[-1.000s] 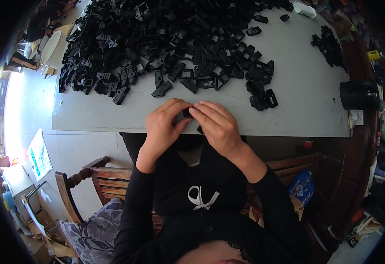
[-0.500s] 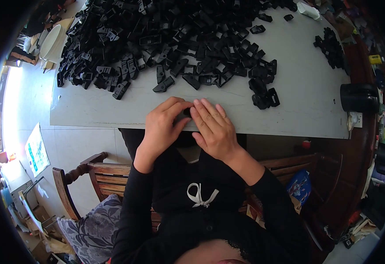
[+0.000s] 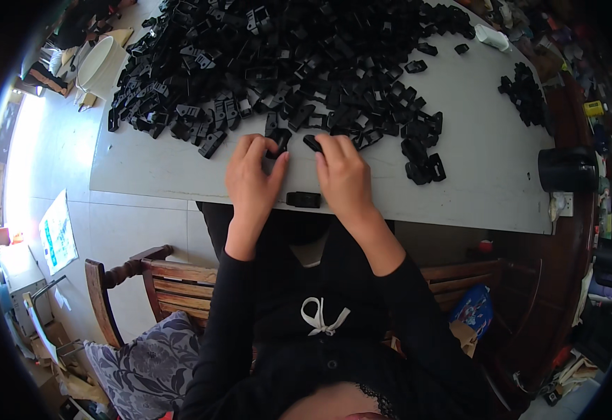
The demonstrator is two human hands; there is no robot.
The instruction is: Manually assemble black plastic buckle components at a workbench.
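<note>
Head view: left hand (image 3: 253, 175) pinches a black piece (image 3: 281, 141), right hand (image 3: 346, 175) a second piece (image 3: 311, 142) (half covered), both beside the pile (image 3: 306, 63). Picking up seems the step, calling next for steady pinching; a lone clip (image 3: 304, 200) lies on the pile's near side.

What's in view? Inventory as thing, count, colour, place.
Flat table: one, grey, upper half
Small plastic parts heap: parts uncountable, black, table's far side
Small plastic parts cluster: one, black, table's right
Rectangular plastic part: one, black, table's near edge
Rounded object: one, black, table's right end
Floral cushion: one, grey, lower left
Slatted wooden seating: count unclear, brown, lower left and right
Mixed clutter: uncounted, multicoloured, both rims
Left hand: one, black-sleeved, over table, pinching black plastic piece
Right hand: one, black-sleeved, over table, pinching another piece
</note>
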